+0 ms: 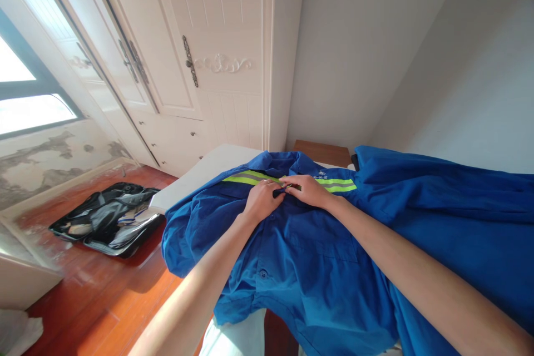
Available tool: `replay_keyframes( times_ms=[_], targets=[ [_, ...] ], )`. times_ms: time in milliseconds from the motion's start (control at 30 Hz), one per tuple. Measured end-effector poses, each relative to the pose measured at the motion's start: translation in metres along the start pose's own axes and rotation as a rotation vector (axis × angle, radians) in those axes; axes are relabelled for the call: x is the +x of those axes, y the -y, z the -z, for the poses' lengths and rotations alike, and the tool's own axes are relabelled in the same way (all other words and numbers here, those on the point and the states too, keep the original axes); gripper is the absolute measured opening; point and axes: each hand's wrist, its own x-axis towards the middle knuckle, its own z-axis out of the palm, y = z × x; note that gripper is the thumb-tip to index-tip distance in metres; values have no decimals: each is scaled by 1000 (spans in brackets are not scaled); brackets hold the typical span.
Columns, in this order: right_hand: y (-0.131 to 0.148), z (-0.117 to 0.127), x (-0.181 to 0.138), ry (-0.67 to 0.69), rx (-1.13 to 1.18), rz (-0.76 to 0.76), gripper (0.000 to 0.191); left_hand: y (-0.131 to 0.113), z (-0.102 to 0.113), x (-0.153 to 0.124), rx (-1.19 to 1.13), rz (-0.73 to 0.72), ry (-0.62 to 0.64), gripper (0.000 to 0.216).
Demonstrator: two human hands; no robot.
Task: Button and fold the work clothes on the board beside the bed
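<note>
A blue work shirt (317,256) with a yellow-green reflective stripe (246,178) lies spread front up on a white surface (196,175). My left hand (262,200) and my right hand (308,189) meet at the shirt's front placket just below the stripe, fingers pinched on the fabric where the two front edges join. A button (262,274) shows lower down the placket. A second blue garment (450,200) lies to the right, touching the shirt.
A white wardrobe (200,67) with metal handles stands behind. An open black suitcase (110,217) lies on the wooden floor at left. A wooden bedside table (323,153) sits at the wall. A window (25,94) is far left.
</note>
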Motion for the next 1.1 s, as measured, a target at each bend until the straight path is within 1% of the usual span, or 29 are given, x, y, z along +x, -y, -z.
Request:
replay_keyframes(
  times_ms=[133,267,367,533,700,833,1000,1100],
  targets=[
    [0,-1,1,-23,136,-74,38,0,1,1,-4,21,18,17],
    [5,0,2,-57,199,-120,37,-1,0,1,32,43,30,16],
    [7,0,2,-40,191,-124,35,-3,-1,1,47,57,22,18],
    [6,-2,2,-15,155,-83,37,0,-3,3,53,46,21,19],
    [9,-4,3,-16,230,-160,30,5,-3,4,30,7,36,14],
    [11,-6,4,-4,239,-190,30,7,-4,3,18,-19,38,12],
    [11,-8,5,-15,257,-236,31,6,-5,2,5,-16,33,14],
    [10,-10,5,-37,296,-237,32,7,-7,3,-42,11,25,16]
  ],
)
